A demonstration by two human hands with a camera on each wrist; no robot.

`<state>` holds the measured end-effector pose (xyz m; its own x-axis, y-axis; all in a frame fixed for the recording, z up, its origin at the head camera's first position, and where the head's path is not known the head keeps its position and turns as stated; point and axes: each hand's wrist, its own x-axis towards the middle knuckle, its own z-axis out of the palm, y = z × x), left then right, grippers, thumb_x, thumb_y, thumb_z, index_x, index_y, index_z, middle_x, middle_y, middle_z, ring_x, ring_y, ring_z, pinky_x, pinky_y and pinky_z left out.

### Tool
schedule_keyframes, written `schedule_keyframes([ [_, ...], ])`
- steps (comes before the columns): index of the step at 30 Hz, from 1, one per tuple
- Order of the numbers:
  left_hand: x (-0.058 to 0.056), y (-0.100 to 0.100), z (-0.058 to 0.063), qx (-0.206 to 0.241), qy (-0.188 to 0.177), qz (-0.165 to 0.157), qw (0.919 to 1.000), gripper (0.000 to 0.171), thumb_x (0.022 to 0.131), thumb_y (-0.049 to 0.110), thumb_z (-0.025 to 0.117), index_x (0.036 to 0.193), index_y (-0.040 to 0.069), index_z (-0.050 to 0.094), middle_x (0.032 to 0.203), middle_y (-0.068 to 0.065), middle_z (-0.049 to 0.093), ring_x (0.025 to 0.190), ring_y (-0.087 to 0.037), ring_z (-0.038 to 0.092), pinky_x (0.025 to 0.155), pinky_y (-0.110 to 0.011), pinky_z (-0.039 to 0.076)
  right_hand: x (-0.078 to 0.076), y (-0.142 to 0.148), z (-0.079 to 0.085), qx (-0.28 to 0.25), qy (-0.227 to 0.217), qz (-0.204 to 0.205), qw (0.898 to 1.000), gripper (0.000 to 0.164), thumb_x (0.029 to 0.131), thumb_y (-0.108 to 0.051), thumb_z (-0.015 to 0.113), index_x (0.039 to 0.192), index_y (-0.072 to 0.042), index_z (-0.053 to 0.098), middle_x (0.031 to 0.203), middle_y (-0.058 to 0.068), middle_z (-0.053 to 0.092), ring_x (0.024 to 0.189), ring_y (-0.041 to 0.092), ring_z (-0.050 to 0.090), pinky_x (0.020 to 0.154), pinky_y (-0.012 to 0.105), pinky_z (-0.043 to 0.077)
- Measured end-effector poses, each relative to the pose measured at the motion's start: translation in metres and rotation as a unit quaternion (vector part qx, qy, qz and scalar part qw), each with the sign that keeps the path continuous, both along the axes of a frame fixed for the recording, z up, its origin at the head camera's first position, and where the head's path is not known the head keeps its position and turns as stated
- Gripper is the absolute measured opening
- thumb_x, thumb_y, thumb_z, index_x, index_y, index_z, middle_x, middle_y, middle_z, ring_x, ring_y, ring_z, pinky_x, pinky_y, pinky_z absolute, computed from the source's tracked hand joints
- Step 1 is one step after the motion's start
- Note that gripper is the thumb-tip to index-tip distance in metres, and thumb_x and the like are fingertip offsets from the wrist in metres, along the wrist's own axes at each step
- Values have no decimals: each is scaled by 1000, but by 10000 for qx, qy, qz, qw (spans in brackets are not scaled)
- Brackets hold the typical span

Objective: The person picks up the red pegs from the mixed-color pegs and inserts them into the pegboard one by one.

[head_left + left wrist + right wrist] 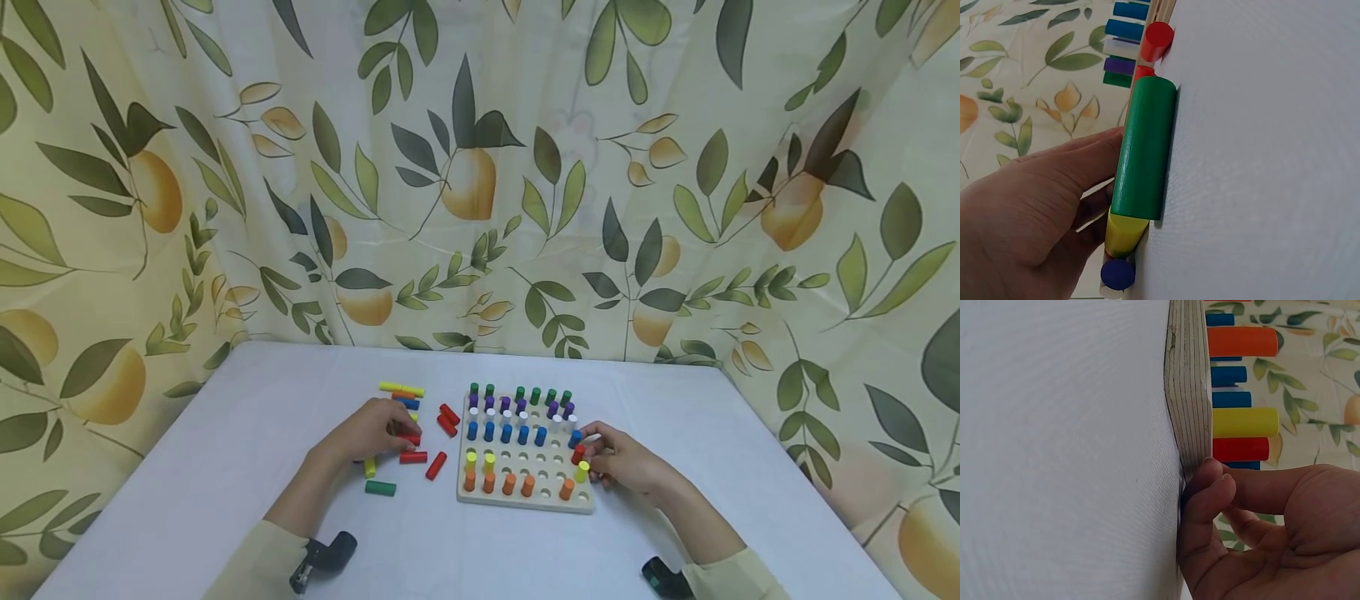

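Observation:
In the head view my left hand (381, 428) is over loose pegs left of the pegboard, thumb and fingertips pinching a red peg (410, 438). From the left wrist, a green peg (1144, 150) and a yellow peg (1125, 234) stand in front of the left hand (1041, 206) and hide its fingertips. The wooden pegboard (525, 502) holds rows of coloured pegs. At its right edge my right hand (622, 458) grips the rim with curled fingers, beside a red peg (578, 454) and a yellow peg (582, 472). Those fingertips meet the board's layered side (1191, 400).
Loose red pegs (437, 465) lie between the left hand and the board. A green peg (380, 489) is nearer the front, and yellow pegs (401, 389) lie farther back. A white cloth covers the table (517, 558); a patterned curtain (555, 275) hangs behind it.

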<state>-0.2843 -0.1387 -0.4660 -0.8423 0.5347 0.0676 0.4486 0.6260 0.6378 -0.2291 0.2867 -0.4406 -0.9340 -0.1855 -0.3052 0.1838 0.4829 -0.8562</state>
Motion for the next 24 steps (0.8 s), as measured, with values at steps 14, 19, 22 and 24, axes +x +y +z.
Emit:
schedule_keyframes([
  [14, 1, 1, 4, -89, -29, 132, 9999, 16, 90, 12, 82, 105, 16, 77, 94, 12, 67, 90, -13, 60, 84, -32, 55, -1, 1, -2, -36, -11, -13, 10000, 40, 95, 9, 55, 133, -5, 52, 105, 14, 51, 80, 26, 56, 66, 30, 48],
  [19, 3, 2, 8, 68, -161, 343, 9993, 15, 93, 10, 79, 106, 17, 76, 94, 10, 68, 91, -13, 62, 87, -33, 55, -1, 1, -2, -67, -29, 40, 10000, 38, 96, 8, 54, 132, -5, 51, 104, 14, 51, 80, 26, 56, 65, 30, 49],
  [22, 4, 2, 10, 160, -188, 472, 9986, 16, 93, 8, 78, 107, 16, 76, 95, 10, 69, 92, -13, 63, 87, -33, 55, 0, 1, -1, -58, -26, 68, 10000, 39, 96, 8, 54, 133, -4, 51, 104, 14, 51, 80, 26, 56, 66, 30, 48],
  [24, 5, 2, 12, 205, -179, 505, 9984, 17, 93, 7, 78, 108, 15, 76, 95, 10, 69, 91, -13, 63, 86, -33, 56, -1, 1, -1, -47, -20, 59, 10000, 39, 96, 7, 55, 133, -4, 51, 104, 14, 51, 80, 26, 56, 66, 30, 49],
])
